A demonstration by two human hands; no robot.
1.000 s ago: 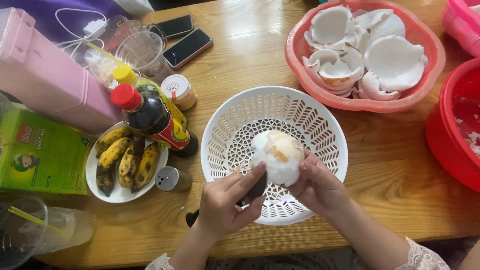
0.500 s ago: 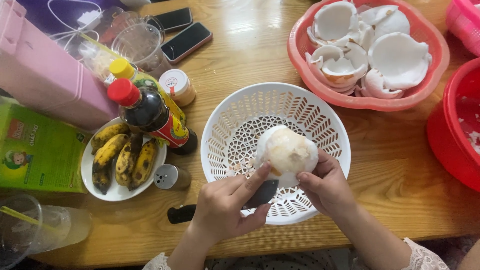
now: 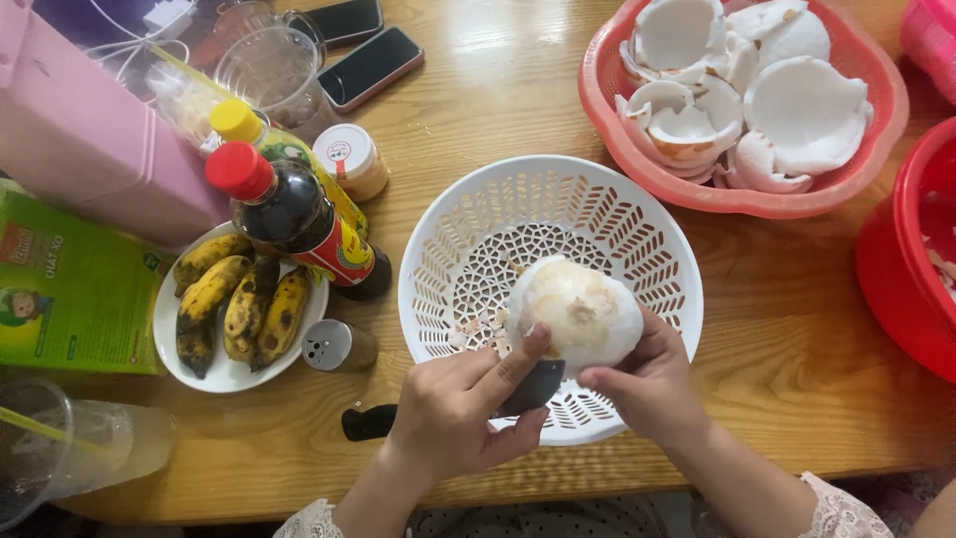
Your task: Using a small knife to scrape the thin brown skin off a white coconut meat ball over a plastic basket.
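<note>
A pale, peeled coconut piece (image 3: 578, 311) is held over a white perforated colander (image 3: 558, 177). My right hand (image 3: 649, 387) grips it from below on the right. My left hand (image 3: 456, 410) is closed on a black-handled knife (image 3: 366, 422). Its dark blade end lies against the coconut's lower edge, and my left thumb presses on the coconut. A few small shavings lie inside the colander.
A red basket of white coconut pieces (image 3: 737, 189) stands at the back right, and a red tub (image 3: 896, 259) at the right edge. To the left are a plate of bananas (image 3: 234, 319), sauce bottles (image 3: 299, 224), a small shaker (image 3: 337, 345), a plastic cup (image 3: 70, 448), a green carton (image 3: 70, 289) and two phones (image 3: 370, 66).
The coconut piece has been turned in my hands; the brownish patch seen earlier now shows paler. The left thumb has slid up onto it. Both hands stay over the colander.
</note>
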